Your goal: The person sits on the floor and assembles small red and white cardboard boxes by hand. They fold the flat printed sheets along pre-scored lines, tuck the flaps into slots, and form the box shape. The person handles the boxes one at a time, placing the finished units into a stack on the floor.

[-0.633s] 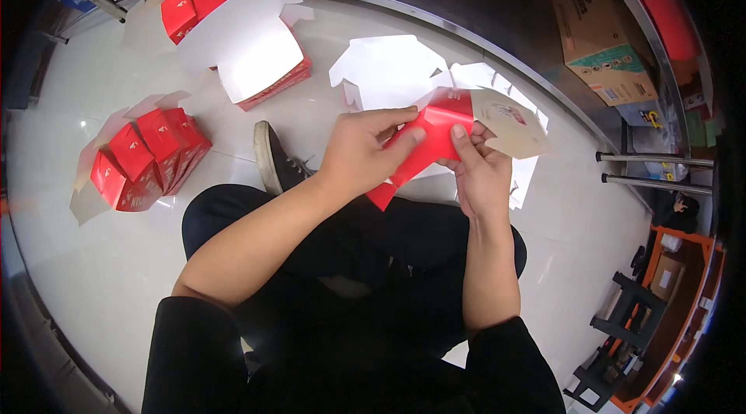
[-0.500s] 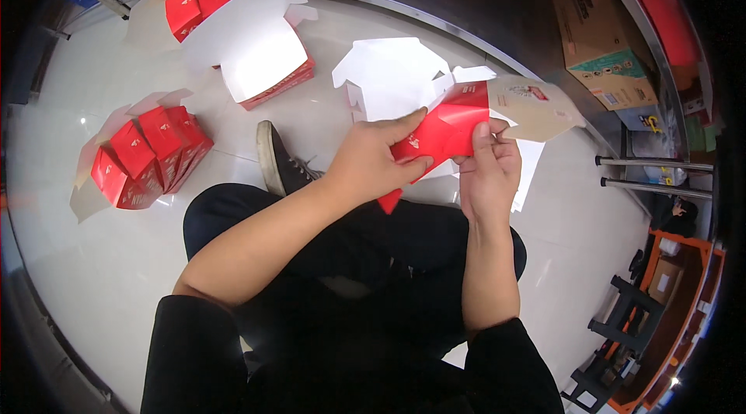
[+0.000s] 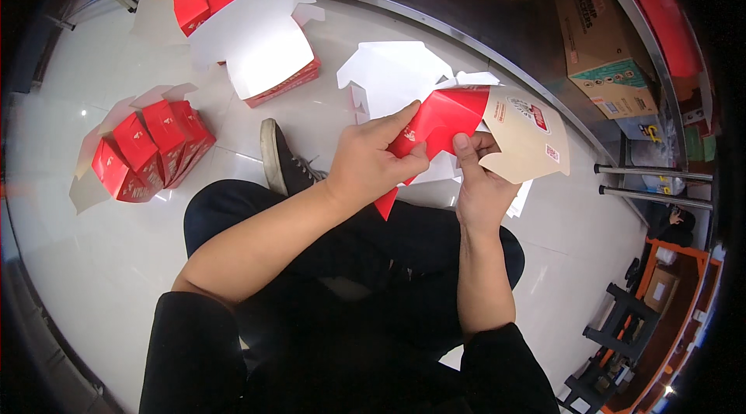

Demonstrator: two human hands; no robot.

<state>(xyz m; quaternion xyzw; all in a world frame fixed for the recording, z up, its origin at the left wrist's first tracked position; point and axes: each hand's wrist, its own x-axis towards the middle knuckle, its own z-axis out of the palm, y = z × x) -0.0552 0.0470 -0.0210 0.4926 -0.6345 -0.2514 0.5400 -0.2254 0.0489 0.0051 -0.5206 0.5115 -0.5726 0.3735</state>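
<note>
Between my hands is a partly folded red cardboard box (image 3: 447, 120) with a printed cream flap (image 3: 530, 130) spreading to the right. My left hand (image 3: 375, 151) grips its left end, thumb and fingers closed on the red panel. My right hand (image 3: 483, 173) pinches the lower edge where red meets cream; some of its fingers are hidden behind the card. Just beyond, white unfolded box blanks (image 3: 396, 76) lie on the floor, partly covered by the held box. One red point of the held card hangs below my left hand.
Nested red boxes (image 3: 155, 142) stand at the left. More red boxes (image 3: 210, 0) and a white-flapped box stack (image 3: 268, 45) sit farther back. A metal-edged table (image 3: 435, 21) runs along the far side, with a brown carton (image 3: 602, 41) beneath. Black stools (image 3: 625, 321) stand at right.
The box in my hands has turned so that its cream flap swings nearer and shows more print. My right hand has moved lower along its edge. My left hand keeps its hold.
</note>
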